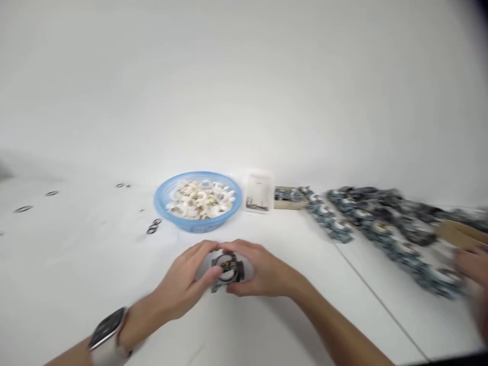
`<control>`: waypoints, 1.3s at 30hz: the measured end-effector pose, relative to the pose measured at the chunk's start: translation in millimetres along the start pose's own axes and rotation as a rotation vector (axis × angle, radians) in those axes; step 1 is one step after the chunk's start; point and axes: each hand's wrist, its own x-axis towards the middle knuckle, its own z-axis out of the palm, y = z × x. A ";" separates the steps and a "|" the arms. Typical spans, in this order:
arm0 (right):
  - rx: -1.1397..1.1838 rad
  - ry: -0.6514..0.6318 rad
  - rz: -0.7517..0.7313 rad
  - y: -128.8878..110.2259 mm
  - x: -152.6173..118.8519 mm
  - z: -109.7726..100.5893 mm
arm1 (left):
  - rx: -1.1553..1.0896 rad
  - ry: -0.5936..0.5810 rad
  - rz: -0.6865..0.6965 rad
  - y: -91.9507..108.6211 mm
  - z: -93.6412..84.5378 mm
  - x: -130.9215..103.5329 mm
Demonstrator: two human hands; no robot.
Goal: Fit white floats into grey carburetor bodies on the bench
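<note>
Between my two hands is a small round dark-grey mechanical part (227, 268) with a ring-shaped opening and small brass-coloured bits inside. My left hand (194, 274) grips it from the left, its thumb lying across the front. On the other side my right hand (259, 269) closes round the part, fingers over the top and thumb below. The exact kind of the part cannot be made out. Just behind my hands stands a blue plastic basket (198, 223) filled with white curved, ring-like pieces (202, 201).
Black rings (152, 227) lie scattered on the white table at left. Right of the basket are a clear plastic box (258, 192) and a small cardboard box (290, 204). Rows of similar grey parts (396, 249) stretch rightward, where another person's hand (473, 264) is by some cardboard (459, 233).
</note>
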 end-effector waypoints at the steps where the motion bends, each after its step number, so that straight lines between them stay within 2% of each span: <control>1: -0.039 0.008 -0.021 -1.8 0.5 4.0 | -0.012 0.030 -0.007 -2.0 -0.1 -1.5; 4: -0.136 0.063 -0.027 -0.3 0.3 8.7 | 0.017 0.091 -0.039 -10.1 2.0 -2.5; 7: -0.168 0.185 0.027 8.3 -16.9 1.4 | 0.080 0.090 0.000 -14.8 5.1 -1.5; 9: -0.143 0.310 0.122 17.9 -43.3 -8.9 | 0.139 0.073 0.053 -15.5 7.4 -1.9; 11: -0.148 0.478 0.277 31.2 -79.1 -25.3 | 0.208 0.046 0.105 -16.1 10.0 -2.8; 14: -0.344 0.716 0.557 52.1 -138.7 -62.3 | 0.293 0.023 0.171 -18.6 14.2 -4.2; 17: -0.474 0.838 0.734 66.2 -189.8 -100.2 | 0.340 0.043 0.224 -20.8 18.0 -5.9; 20: -0.555 0.909 0.879 75.9 -221.2 -120.6 | 0.364 0.059 0.261 -20.8 20.8 -6.7; 24: -0.593 0.924 0.951 90.8 -229.7 -121.1 | 0.387 0.061 0.287 -21.1 22.5 -6.1; 31: -0.590 0.905 0.944 113.4 -213.1 -119.1 | 0.404 0.032 0.261 -25.8 23.6 -6.6; 39: -0.562 0.882 0.951 115.6 -208.8 -123.6 | 0.372 -0.022 0.268 -16.0 19.6 -6.4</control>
